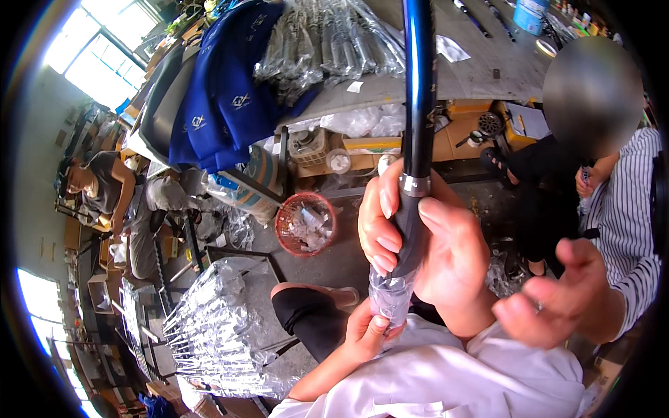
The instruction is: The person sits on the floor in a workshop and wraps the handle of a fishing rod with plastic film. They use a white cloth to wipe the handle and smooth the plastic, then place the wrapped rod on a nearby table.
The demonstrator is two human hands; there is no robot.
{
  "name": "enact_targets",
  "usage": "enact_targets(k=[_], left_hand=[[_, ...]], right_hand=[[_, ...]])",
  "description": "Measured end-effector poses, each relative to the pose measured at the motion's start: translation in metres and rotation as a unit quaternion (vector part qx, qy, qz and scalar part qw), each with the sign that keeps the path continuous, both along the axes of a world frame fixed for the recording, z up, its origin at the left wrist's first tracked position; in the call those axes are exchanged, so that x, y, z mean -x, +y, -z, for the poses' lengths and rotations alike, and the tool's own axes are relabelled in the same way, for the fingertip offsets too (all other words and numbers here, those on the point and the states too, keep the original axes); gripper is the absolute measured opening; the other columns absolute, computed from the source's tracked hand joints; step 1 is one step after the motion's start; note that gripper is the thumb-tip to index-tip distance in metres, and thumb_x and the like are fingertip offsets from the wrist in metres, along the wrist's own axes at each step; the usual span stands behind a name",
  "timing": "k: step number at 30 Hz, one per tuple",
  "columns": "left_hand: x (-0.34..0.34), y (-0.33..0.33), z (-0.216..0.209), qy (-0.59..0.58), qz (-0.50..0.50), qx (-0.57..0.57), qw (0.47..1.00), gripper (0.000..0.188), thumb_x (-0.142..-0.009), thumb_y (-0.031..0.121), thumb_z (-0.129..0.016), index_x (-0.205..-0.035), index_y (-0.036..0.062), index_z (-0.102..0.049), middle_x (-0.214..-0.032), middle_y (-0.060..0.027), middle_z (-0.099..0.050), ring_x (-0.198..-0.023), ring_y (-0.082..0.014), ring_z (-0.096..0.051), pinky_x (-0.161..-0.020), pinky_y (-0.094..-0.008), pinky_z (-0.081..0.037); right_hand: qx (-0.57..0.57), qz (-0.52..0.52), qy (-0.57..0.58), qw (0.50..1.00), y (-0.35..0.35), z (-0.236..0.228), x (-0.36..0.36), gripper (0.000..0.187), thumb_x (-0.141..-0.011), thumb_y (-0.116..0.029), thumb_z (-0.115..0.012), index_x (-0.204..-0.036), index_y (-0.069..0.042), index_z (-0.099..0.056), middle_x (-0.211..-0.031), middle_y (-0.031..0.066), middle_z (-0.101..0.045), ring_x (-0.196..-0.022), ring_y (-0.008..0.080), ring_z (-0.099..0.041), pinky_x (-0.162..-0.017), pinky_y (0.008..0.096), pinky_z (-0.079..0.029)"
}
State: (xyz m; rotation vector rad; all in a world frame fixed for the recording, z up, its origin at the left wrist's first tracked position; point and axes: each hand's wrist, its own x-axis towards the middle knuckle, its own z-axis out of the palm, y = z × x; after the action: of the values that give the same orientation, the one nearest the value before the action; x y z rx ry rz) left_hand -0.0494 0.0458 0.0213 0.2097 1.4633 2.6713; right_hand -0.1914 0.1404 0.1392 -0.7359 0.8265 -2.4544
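A fishing rod point(418, 90), blue and black and glossy, stands nearly upright before me, with a silver ring above its dark butt grip. My right hand point(446, 244) is closed round that grip, fingers on one side and thumb on the other. Lower down, my left hand point(366, 331) pinches a crinkled clear plastic sleeve point(390, 296) at the butt end. The sleeve's upper edge meets the bottom of the grip; how far it covers the butt is hidden by my fingers.
A co-worker's hand point(564, 292) reaches in from the right, close to my right wrist. Plastic-wrapped rods point(327, 42) and blue cloth bags point(230, 90) lie on the grey table point(481, 76). A red waste basket point(279, 230) stands on the floor; more wrapped rods point(216, 327) lie at left.
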Motion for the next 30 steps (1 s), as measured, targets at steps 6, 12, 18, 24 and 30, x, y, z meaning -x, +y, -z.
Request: enact_targets(k=[6,12,18,24,30], left_hand=[[0.001,-0.012,0.016,-0.009,0.073,-0.026,0.997,0.047,-0.093,0.037,-0.048,-0.117,-0.0036,-0.048,-0.07,-0.0029,-0.049,-0.055,-0.0072,-0.038,-0.049,-0.0206,-0.03],[0.008,-0.004,0.007,-0.002,0.121,-0.079,0.989,0.038,-0.094,0.035,-0.046,-0.108,0.0002,-0.051,-0.074,-0.0041,-0.052,-0.056,-0.0066,-0.042,-0.051,-0.0206,-0.034],[0.028,0.005,-0.017,0.019,0.067,-0.001,0.998,0.033,-0.096,0.032,-0.041,-0.098,0.0006,-0.049,-0.075,-0.0043,-0.053,-0.059,-0.0077,-0.046,-0.053,-0.021,-0.038],[0.055,0.015,-0.034,0.038,0.062,0.027,0.997,0.037,-0.094,0.021,-0.047,-0.121,0.001,-0.031,-0.101,-0.0101,-0.052,-0.081,-0.0131,-0.053,-0.075,-0.0263,-0.044],[0.073,0.038,-0.038,0.075,0.089,0.053,0.992,0.054,-0.087,0.003,-0.057,-0.129,0.0006,-0.024,-0.118,-0.0124,-0.045,-0.108,-0.0169,-0.047,-0.096,-0.0333,-0.037]], right_hand=[[-0.248,0.287,0.678,0.63,0.049,-0.013,0.005,0.025,-0.083,-0.026,-0.052,-0.087,-0.001,-0.047,-0.073,0.0057,-0.05,-0.065,0.0114,-0.05,-0.06,0.0212,-0.042],[-0.293,0.424,0.833,0.203,0.05,-0.028,0.011,0.017,-0.08,-0.013,-0.064,-0.085,0.0,-0.054,-0.08,0.0021,-0.058,-0.074,0.0086,-0.058,-0.07,0.0169,-0.048],[-0.375,0.38,0.839,0.107,0.055,-0.048,0.015,0.016,-0.074,-0.004,-0.069,-0.082,-0.001,-0.055,-0.087,0.0051,-0.06,-0.088,0.0171,-0.06,-0.079,0.0238,-0.051],[-0.391,0.431,0.783,0.22,0.048,-0.025,0.019,0.02,-0.073,-0.006,-0.069,-0.086,0.001,-0.055,-0.089,0.0065,-0.058,-0.089,0.0192,-0.059,-0.081,0.0266,-0.048],[-0.34,0.392,0.657,0.547,0.057,-0.02,0.015,0.02,-0.075,-0.008,-0.067,-0.088,0.001,-0.054,-0.087,0.0069,-0.058,-0.087,0.019,-0.058,-0.079,0.0266,-0.048]])
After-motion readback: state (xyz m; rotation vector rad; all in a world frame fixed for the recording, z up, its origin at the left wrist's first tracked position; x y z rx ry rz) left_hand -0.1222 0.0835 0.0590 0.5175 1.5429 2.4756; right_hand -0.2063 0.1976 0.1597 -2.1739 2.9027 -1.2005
